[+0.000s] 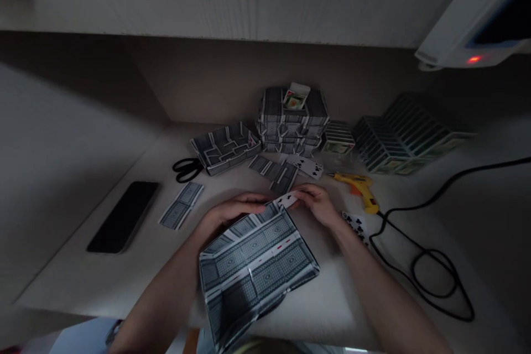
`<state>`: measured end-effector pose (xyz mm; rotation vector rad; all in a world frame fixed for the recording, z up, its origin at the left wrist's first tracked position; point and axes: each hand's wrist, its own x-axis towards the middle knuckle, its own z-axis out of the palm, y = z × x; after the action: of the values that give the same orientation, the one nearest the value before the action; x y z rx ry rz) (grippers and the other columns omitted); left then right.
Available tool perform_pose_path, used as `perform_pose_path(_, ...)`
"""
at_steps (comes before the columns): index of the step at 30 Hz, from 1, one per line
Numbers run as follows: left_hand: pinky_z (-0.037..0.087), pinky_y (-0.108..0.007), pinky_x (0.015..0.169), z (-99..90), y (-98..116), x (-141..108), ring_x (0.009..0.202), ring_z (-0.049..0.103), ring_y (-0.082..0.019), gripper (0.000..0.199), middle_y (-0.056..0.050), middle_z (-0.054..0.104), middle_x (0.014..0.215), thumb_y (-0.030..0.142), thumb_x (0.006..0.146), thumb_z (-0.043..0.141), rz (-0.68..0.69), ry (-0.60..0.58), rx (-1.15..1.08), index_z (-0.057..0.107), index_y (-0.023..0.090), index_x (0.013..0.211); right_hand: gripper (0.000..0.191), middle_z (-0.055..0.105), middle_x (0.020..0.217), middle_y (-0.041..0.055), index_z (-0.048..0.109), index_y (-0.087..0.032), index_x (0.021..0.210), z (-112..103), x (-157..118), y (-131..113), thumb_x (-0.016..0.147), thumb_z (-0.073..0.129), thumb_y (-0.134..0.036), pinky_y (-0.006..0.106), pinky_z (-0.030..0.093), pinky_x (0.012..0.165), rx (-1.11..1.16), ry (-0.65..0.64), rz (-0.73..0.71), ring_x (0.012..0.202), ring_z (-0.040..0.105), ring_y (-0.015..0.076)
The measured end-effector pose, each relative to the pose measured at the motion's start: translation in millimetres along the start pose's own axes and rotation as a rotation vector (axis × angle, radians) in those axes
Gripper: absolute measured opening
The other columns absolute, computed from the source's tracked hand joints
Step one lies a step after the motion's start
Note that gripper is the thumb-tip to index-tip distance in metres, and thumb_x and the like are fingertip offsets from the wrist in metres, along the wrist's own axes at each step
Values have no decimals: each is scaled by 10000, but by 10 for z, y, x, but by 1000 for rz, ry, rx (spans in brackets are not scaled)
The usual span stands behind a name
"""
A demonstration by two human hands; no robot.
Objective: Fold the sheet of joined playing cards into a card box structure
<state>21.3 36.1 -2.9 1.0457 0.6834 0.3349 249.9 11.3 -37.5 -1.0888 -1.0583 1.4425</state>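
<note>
A pale table [319, 310] bears everything; the open card box [265, 257], largest of the handled things, lies tilted at its near edge, with its broad panel and several raised walls already joined; the far edge, where a white-faced card [285, 199] meets the wall, looks unfinished; the left hand [236, 208] closes on that wall, while the right hand [317, 204] pinches the card between thumb and fingers; behind, a patterned card block [271, 116] stands formed, beside a shallow card tray [232, 165] whose walls are up; a black phone [123, 217], yellow glue gun [365, 191] and scissors [187, 170] lie around, with unattached patterned cards [181, 206] at the left.
</note>
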Motion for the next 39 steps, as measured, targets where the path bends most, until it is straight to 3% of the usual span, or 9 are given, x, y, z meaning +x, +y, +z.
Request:
perform_pose_path(8,397,-257,769,8,-12,-1,850,568,-170,373,-28,655,996,254,607,696,-36,10,2,659,208,975,192,662,666,2,652,-197,712,-26,-4,19,605,693,-352,291,510,513,-54,-29,37,513,608,156)
perform_pose_path(18,377,-266,826,6,-16,0,918,558,-180,429,-42,632,1061,242,607,698,-11,-13,-26,633,197,1029,231,663,665,5,642,-192,736,-3,-24,21,616,676,-386,304,527,559,-95,-37,64,565,619,165)
perform_pose_path(26,367,-283,840,23,1,13,980,541,-206,391,-49,628,1072,225,630,691,21,-12,-19,640,207,1017,196,672,746,18,682,-203,732,-22,-30,16,667,626,-379,282,469,700,-365,12,-122,728,595,159)
perform_pose_path(31,358,-294,853,53,20,3,1008,526,-213,395,-50,609,1107,211,657,667,36,-15,-21,622,203,1050,197,674,712,15,682,-197,712,-14,-30,18,619,662,-369,285,457,677,-308,75,-74,672,585,153)
perform_pose_path(39,353,-294,862,54,15,20,1032,511,-213,408,-44,592,1133,216,659,661,45,-20,0,609,213,1063,188,647,636,-11,675,-190,687,-5,-19,24,588,688,-349,249,435,611,-171,72,-21,591,550,122)
